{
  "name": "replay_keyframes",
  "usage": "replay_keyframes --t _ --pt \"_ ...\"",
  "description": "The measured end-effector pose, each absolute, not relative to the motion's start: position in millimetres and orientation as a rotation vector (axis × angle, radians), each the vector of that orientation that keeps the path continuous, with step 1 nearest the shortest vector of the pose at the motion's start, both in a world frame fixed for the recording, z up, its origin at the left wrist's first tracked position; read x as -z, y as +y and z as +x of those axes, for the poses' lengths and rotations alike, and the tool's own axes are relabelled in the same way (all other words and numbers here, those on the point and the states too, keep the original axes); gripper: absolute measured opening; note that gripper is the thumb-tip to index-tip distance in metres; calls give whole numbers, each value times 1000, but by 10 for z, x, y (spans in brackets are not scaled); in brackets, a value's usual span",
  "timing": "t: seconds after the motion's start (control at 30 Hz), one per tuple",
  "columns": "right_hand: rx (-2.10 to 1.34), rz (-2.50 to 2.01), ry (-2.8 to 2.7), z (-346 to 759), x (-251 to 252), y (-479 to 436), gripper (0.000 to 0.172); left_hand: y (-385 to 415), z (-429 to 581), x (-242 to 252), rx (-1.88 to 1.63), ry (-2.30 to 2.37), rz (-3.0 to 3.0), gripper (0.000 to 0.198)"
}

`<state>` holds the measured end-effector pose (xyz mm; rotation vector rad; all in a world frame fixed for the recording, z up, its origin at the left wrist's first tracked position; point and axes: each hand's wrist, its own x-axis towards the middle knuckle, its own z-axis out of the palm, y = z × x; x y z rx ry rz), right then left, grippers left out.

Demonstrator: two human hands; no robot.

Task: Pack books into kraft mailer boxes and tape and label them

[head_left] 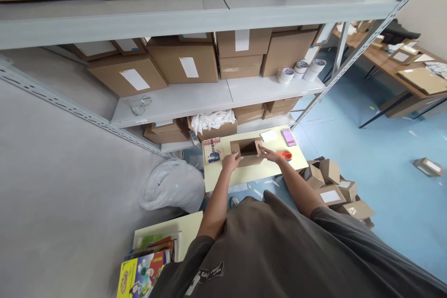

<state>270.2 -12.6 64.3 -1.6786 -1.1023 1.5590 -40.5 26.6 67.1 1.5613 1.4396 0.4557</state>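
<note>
A small open cardboard box (pixel 248 150) stands on a pale yellow table (pixel 251 173) in front of the shelving. My left hand (pixel 231 162) grips the box's near left corner with curled fingers. My right hand (pixel 268 152) rests on the box's right flap with fingers pressed against the cardboard. A red-covered book (pixel 212 150) lies at the table's left end. A red tape dispenser (pixel 286 154) sits just right of my right hand. A white slip (pixel 268 136) and a purple pad (pixel 288 137) lie at the table's far right.
Grey metal shelving (pixel 223 95) holds several labelled cardboard boxes and tape rolls (pixel 300 69). A white plastic bag (pixel 172 185) lies on the floor at left. Small boxes (pixel 331 186) are piled on the blue floor at right. Colourful books (pixel 146 265) are stacked near my left side.
</note>
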Motion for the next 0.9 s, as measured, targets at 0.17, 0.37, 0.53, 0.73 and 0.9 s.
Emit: replay_keyframes --t 0.17,0.37,0.53,0.73,0.9 --pt "-1380 -1806 -1412 2699 -613 -62 100 351 -392 -889 -75 1500 1870 74" --pt "-1205 -1927 -1656 2669 -649 22 88 312 -368 -982 1 1548 2066 68" --pt "-1110 -2020 -1578 2480 -595 -64 82 235 -288 -895 -111 1724 1959 74" --pt "-794 -2285 -1244 2136 -415 -215 99 265 -177 -839 -308 1921 1947 106" --pt "-735 -2282 -1333 2117 -417 -150 103 375 -224 -756 -361 1763 2060 97"
